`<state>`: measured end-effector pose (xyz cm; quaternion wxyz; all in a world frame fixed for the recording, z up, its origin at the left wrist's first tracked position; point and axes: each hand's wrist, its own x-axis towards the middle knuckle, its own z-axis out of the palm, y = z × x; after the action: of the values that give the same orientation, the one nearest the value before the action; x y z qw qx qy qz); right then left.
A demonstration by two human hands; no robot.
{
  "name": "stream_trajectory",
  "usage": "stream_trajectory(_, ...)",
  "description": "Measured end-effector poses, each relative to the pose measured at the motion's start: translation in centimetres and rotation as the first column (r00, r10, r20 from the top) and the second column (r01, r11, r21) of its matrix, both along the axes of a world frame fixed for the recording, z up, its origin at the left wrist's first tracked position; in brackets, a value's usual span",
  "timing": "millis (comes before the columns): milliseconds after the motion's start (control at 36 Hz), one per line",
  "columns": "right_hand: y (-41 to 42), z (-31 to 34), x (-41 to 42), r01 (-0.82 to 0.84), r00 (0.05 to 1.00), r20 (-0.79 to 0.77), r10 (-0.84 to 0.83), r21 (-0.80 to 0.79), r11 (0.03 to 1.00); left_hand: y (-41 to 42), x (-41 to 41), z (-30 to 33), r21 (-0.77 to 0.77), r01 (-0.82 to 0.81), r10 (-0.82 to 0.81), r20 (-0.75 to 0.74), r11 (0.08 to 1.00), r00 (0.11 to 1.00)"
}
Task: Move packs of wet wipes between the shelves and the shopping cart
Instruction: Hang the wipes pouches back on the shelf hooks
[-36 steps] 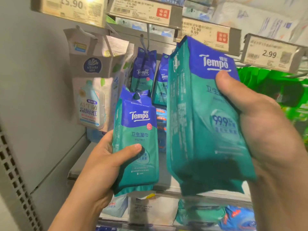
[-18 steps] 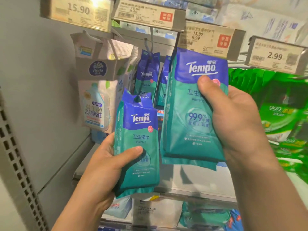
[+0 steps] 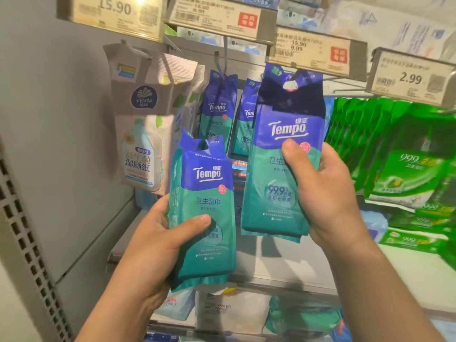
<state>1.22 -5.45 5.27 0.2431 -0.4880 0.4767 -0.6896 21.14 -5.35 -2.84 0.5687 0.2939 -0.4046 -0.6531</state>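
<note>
My left hand (image 3: 158, 245) grips a teal and blue Tempo wet wipes pack (image 3: 202, 206) upright, thumb across its front. My right hand (image 3: 325, 193) holds a second Tempo pack (image 3: 278, 149) higher up, thumb on its front. That pack's hang hole (image 3: 291, 85) sits just under the price tag rail, near the tip of a display hook; whether it is on the hook I cannot tell. More Tempo packs (image 3: 218, 112) hang on hooks behind. The shopping cart is out of view.
White Vinda packs (image 3: 145, 124) hang at the left beside the grey side panel (image 3: 49, 144). Green 999 wipes packs (image 3: 404, 156) hang and lie at the right. Price tags (image 3: 409, 77) run along the top rail. A lower shelf (image 3: 234, 309) holds further packs.
My right hand has carried its Tempo pack up and away toward the hooks, turning it face-on, so its hang hole now reaches the rail. My left hand has barely moved.
</note>
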Motion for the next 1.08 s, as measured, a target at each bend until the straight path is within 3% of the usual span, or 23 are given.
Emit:
stream_trajectory(278, -1.1, -4.5, -0.1, -0.134, 0.99, 0.06, 0.125, 0.174, 0.976, -0.3, 0.0, 0.1, 0.017, -0.031, 0.031, -0.006, 0.999, 1.0)
stream_trajectory(417, -3.1, -4.6, 0.4, -0.06, 0.997, 0.061, 0.051, 0.155, 0.986, -0.6, -0.1, 0.1, -0.002, -0.031, 0.031, -0.008, 1.0, 0.999)
stream_trajectory(583, -7.0, -3.8, 1.1, 0.043, 0.993, 0.093, -0.069, 0.256, 0.966, -0.9, -0.5, 0.2, -0.028, -0.031, 0.031, -0.006, 0.999, 1.0)
stream_trajectory(722, -10.2, -2.8, 1.1, 0.004, 0.978, 0.195, -0.074, 0.338, 0.941, -1.3, -0.8, 0.2, -0.033, -0.042, 0.042, 0.005, 0.999, 0.999)
stream_trajectory(944, -15.2, -1.9, -0.1, 0.084, 0.982, 0.108, -0.155, 0.486, 0.87, -2.1, -1.1, 0.0, -0.058, -0.052, 0.053, 0.015, 0.997, 0.999)
stream_trajectory(1083, -17.1, -1.9, -0.7, 0.089, 0.98, 0.115, -0.16, 0.466, 0.88, -2.4, -1.4, -0.1, -0.062, -0.052, 0.055, 0.037, 0.997, 0.998)
